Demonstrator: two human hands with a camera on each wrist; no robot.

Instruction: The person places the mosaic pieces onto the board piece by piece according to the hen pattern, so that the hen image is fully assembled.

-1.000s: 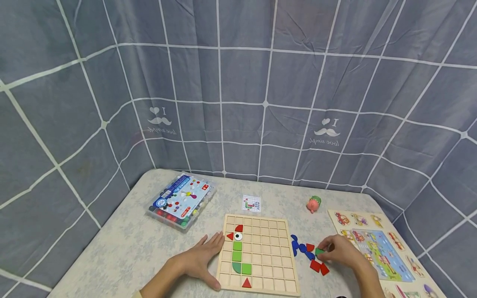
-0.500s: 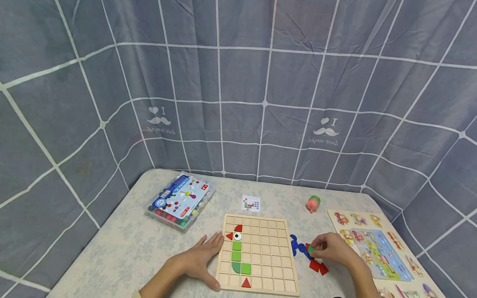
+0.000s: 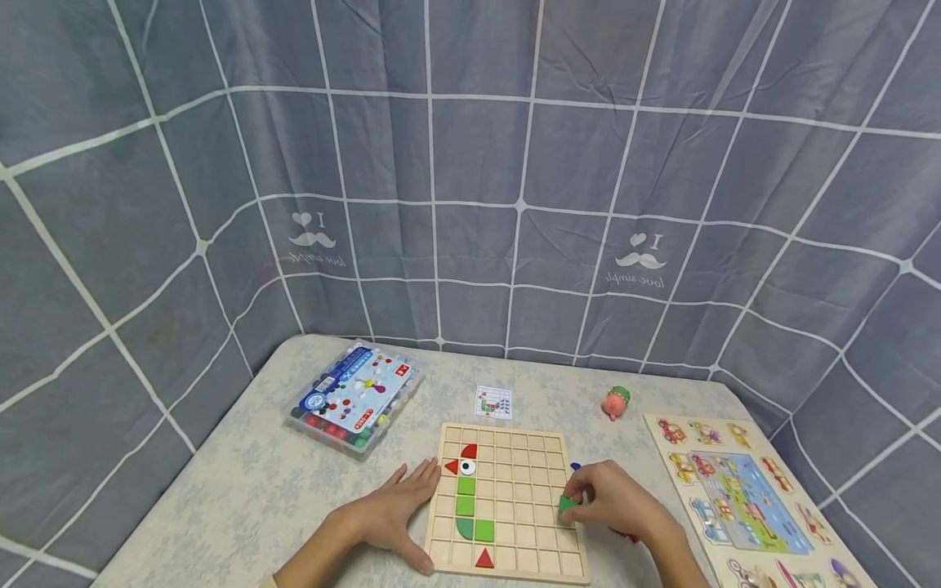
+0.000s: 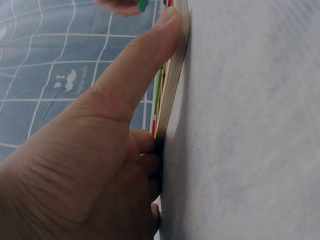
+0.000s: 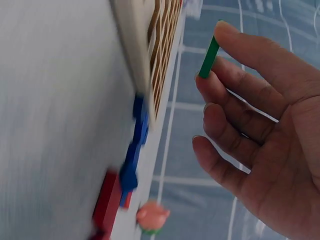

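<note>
A wooden grid board point(image 3: 525, 490) lies on the table, with red, green and eye-marked tiles forming a bird's head and neck in its left columns. My left hand point(image 3: 393, 513) is spread flat beside the board's left edge; in the left wrist view its thumb point(image 4: 145, 60) touches the board's side. Thumb and fingers of my right hand point(image 3: 613, 498) pinch a green tile point(image 3: 566, 504) over the board's right edge. The right wrist view shows that green tile point(image 5: 209, 59) edge-on, raised above the board. Blue tiles point(image 5: 131, 160) and a red tile point(image 5: 106, 200) lie right of the board, mostly hidden by my hand in the head view.
Behind the board lies a small pattern card point(image 3: 493, 403). A clear box of coloured balls point(image 3: 356, 398) stands at the back left. A pink and green toy point(image 3: 616, 403) sits at the back right, near a wooden picture puzzle point(image 3: 750, 498). A grey curtain hangs behind the table.
My right hand has lifted the green tile from the loose pile and carried it left to the board's right edge. The left hand has stayed in place.
</note>
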